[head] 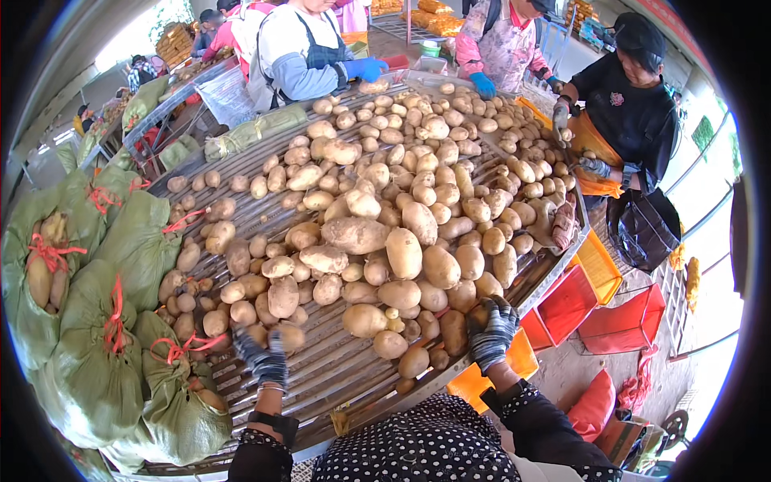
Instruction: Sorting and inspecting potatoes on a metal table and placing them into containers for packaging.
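Many potatoes (403, 253) lie heaped on a slatted metal sorting table (325, 355) before me. My left hand (262, 355), in a striped grey glove, is at the near left edge of the heap with its fingers spread, by several potatoes; it looks slightly blurred. Near the table's right rim, my right hand (494, 331), gloved the same way, has its fingers curled over a brownish potato (479, 317). Beside that hand stands a long dark potato (453, 332) among others. How firmly the right fingers hold is partly hidden.
Green woven sacks (90, 361) tied with red string crowd the left side. Red crates (560, 307) and a yellow crate (596, 265) stand below the right rim. Co-workers in gloves stand at the far side, one person (626, 114) at the right. A cloth (557, 223) lies on the right edge.
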A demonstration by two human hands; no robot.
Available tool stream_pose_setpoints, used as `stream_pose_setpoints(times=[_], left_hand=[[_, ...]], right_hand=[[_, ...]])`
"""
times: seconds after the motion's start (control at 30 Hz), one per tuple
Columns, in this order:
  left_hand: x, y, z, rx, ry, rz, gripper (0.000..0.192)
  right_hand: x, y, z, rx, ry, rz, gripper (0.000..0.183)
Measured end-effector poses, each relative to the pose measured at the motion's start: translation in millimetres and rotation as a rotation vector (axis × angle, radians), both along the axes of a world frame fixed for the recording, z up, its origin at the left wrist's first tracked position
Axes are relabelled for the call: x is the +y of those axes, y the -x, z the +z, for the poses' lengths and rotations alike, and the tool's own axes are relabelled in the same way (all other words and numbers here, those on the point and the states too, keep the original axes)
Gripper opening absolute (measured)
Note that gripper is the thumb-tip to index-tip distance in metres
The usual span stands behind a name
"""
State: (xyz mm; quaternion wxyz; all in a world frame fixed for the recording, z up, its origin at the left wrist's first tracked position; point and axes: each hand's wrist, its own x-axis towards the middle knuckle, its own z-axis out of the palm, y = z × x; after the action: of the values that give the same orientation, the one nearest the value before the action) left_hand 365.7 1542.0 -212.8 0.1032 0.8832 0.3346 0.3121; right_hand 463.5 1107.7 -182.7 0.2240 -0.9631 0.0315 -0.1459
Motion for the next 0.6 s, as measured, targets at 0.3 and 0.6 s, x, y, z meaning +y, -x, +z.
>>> stream_pose_setpoints(times=[0.3,0.6], left_hand=[[-113.4,-94.2,61.3,0.140,0.039,-0.410,0.079],[-35.6,-36.9,79.3,0.354,-0.098,-0.893,0.105]], right_hand=[[-3.4,1.9,6.2,-0.007,-0.022,-0.008,0.047],[-41.7,-11.6,2.1,-0.102,-0.301,0.122,0.063]])
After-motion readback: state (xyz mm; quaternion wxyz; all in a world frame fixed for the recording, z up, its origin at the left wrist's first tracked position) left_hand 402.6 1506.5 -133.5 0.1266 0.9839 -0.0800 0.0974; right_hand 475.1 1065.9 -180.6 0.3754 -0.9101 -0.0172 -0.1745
